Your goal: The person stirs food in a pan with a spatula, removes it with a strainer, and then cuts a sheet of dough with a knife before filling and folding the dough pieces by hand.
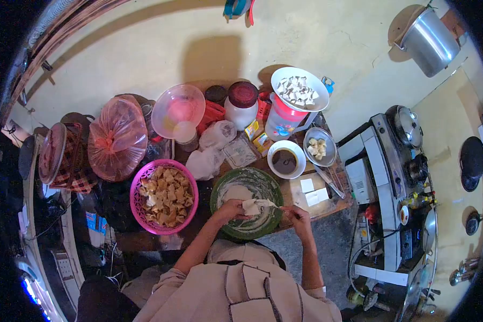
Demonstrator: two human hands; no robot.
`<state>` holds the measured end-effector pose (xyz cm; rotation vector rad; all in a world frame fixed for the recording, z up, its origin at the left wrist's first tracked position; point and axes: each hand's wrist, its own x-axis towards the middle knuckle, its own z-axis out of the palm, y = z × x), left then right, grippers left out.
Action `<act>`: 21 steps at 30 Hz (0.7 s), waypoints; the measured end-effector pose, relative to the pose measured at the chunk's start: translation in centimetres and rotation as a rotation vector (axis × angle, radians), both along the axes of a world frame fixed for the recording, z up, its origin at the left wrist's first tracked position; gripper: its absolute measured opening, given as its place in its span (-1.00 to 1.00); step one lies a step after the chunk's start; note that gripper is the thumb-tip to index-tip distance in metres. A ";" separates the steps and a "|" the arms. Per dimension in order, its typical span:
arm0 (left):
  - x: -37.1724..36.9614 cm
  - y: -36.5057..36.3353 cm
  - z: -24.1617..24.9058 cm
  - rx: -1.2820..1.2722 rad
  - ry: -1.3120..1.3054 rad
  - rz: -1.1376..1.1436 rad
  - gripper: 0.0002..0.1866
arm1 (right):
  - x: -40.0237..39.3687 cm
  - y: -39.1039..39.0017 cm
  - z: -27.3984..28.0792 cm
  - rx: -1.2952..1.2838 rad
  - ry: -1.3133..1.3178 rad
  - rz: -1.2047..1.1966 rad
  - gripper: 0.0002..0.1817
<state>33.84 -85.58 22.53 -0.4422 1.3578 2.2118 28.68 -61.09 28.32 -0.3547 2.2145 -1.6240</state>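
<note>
Over a green bowl (216, 199) smeared inside with white flour or batter, a thin white dough sheet (250, 207) stretches between my hands. My left hand (232, 210) is closed on its left part. Its narrow, twisted end reaches the fingertips of my right hand (297, 217), which pinch it just past the bowl's right rim. More white matter (236, 191) lies in the bowl. Right of the bowl, square white sheets (317, 197) rest on a wooden board (297, 199) beside a knife (330, 182). A white bowl of dark liquid (284, 160) stands behind them.
A pink basket (134, 206) of brown cut pieces is at the left. Behind stand a metal bowl (333, 155) with pale pieces, a plate of white pieces (280, 80) on a pitcher (280, 124), plastic bags (206, 162) and a jar (242, 110). A stove (383, 155) is right.
</note>
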 end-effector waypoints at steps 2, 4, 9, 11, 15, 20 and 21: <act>0.0 0.0 0.0 0.028 0.005 -0.004 -0.68 | -0.1 -0.1 0.1 -0.031 0.049 0.004 -0.83; 0.0 0.0 0.0 0.072 0.016 -0.009 -0.67 | -0.2 0.1 0.7 -0.073 0.040 0.016 -0.84; 0.4 -0.6 -0.3 0.205 0.051 -0.039 -0.59 | -0.2 -0.6 2.2 0.017 0.090 -0.106 -0.85; 0.7 -1.0 -0.2 0.207 0.081 -0.040 -0.57 | -0.4 -1.2 2.2 0.192 0.182 -0.193 -0.86; 1.2 -1.8 -0.7 0.235 0.157 -0.028 -0.59 | 0.2 -3.7 1.4 0.655 0.498 -0.137 -0.86; 1.0 -1.3 1.6 0.117 0.135 -0.007 -0.65 | 0.8 -5.8 2.4 0.622 0.833 0.080 -0.76; 0.9 -1.3 1.9 0.104 0.169 -0.010 -0.66 | 1.0 -5.6 1.0 0.501 0.674 0.077 -0.74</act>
